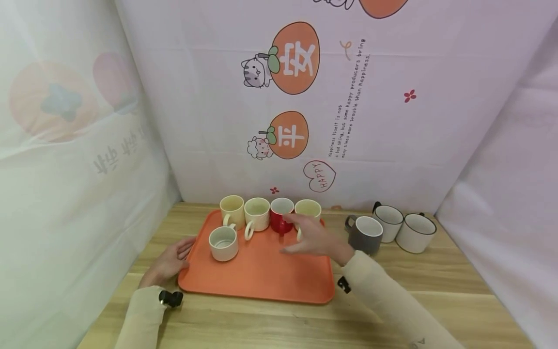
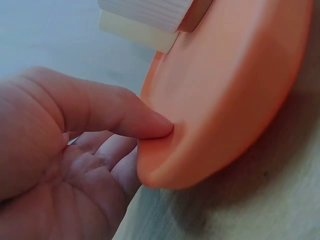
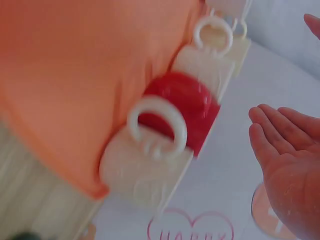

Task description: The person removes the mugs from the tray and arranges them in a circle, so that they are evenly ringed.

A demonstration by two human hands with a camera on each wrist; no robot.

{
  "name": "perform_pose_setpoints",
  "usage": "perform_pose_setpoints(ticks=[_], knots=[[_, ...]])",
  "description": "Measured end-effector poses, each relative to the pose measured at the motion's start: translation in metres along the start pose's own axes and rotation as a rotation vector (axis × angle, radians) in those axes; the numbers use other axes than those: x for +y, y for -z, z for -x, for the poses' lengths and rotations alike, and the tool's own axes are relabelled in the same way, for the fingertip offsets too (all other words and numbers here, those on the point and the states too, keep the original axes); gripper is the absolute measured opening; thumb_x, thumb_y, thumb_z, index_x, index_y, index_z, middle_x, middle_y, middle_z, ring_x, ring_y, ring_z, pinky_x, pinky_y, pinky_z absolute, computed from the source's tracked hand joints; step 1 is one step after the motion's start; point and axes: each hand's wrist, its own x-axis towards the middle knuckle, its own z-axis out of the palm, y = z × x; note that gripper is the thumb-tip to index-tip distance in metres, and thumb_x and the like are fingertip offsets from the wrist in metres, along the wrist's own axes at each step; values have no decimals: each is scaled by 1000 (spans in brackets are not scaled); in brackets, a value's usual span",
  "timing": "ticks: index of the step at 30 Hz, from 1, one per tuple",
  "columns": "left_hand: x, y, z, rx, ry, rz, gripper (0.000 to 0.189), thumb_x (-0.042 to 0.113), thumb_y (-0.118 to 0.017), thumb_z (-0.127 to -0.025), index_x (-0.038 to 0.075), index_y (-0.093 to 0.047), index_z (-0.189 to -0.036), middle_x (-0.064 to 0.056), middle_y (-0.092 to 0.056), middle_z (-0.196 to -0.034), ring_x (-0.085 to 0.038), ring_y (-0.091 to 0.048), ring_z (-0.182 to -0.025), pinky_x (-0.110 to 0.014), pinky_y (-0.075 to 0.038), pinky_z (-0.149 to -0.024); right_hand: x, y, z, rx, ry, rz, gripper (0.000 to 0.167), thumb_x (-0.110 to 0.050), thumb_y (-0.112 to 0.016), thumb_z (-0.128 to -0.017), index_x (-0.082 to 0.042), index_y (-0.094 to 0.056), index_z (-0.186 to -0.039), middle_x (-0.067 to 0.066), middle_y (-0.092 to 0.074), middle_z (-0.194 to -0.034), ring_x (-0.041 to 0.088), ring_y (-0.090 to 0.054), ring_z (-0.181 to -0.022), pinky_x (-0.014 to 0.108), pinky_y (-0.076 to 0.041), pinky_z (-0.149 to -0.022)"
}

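Observation:
An orange tray [image 1: 261, 278] lies on the wooden table. My left hand [image 1: 167, 261] grips its left edge; in the left wrist view the thumb [image 2: 145, 120] presses on the rim, with the other fingers beside and partly behind it. Along the tray's back stand a yellow mug [image 1: 232, 207], a cream mug [image 1: 258, 220], a red mug [image 1: 279, 222] and a pale yellow mug [image 1: 308, 207]. A pale grey-white mug [image 1: 224, 248] sits in front of the yellow one. Over the tray's right part hovers my right hand [image 1: 316, 236], holding nothing, its fingers extended; it partly hides the pale yellow mug.
Right of the tray, a dark grey mug [image 1: 365, 238] and two white mugs with dark rims, one [image 1: 388, 228] behind it and another [image 1: 415, 236] farther right, stand on the table [image 1: 244, 322]. A printed cloth [image 1: 370, 121] hangs behind; white cloth flanks both sides.

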Motion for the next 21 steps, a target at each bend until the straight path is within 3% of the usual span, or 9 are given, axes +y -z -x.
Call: perform_pose_setpoints(ticks=[4,11,15,21], knots=[[-4,1,-1,-2,-1,8,86,-20,-54,-85,-7,-23,-164,-32,-22,-171,-50,-25,-158,-38,-49,-116,-19,-29,-14,-32,-19,-67,92,-47,-87,-82,-2,-52,-153,13,-59,-154,33,-56,-142,52,-45,-120],[-4,4,-1,-2,-22,1,86,-19,-54,-85,-7,-23,-164,-33,-23,-171,-50,-25,-158,-41,-46,-119,-38,-85,-39,19,-1,-156,89,-51,-87,-82,-8,-54,-152,9,-64,-149,30,-62,-136,49,-52,-113],[-4,3,0,-12,-29,2,85,-18,-55,-86,-8,-23,-164,-34,-24,-170,-51,-25,-158,-43,-46,-119,-47,-114,-50,79,-12,-188,81,-52,-87,-80,-9,-61,-144,8,-71,-132,30,-68,-120,40,-58,-100],[-5,2,0,-22,-39,36,85,-19,-53,-85,-9,-22,-163,-34,-24,-170,-51,-25,-158,-28,-50,-111,-63,-141,-66,236,0,-249,72,-40,-90,-80,-7,-64,-140,7,-76,-125,29,-72,-111,38,-59,-95]])
